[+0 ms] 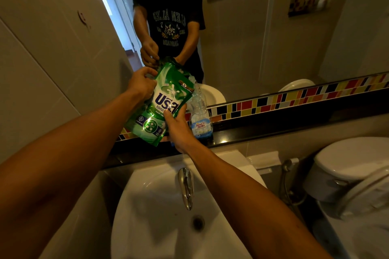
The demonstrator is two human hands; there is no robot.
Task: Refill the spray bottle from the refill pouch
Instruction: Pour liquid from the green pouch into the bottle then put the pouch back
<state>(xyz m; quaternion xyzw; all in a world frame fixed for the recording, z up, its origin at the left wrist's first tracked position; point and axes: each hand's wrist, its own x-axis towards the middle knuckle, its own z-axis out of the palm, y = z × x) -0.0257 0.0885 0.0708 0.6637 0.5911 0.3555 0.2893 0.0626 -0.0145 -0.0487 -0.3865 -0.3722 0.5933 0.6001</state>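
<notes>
A green refill pouch (162, 101) with white and blue lettering is held up over the black ledge, tilted with its top toward the mirror. My left hand (141, 85) pinches its upper left corner. My right hand (179, 128) grips its lower right edge. Just behind and to the right of the pouch stands a clear plastic bottle (200, 115) with a pale blue label on the ledge. The pouch hides the bottle's top, so I cannot tell whether a spray head is on it.
A white basin (160, 212) with a chrome tap (186, 187) lies below my arms. The black ledge (273, 126) runs along a mirror with a coloured tile strip. A toilet (347, 172) and hose sprayer (289, 166) stand at the right.
</notes>
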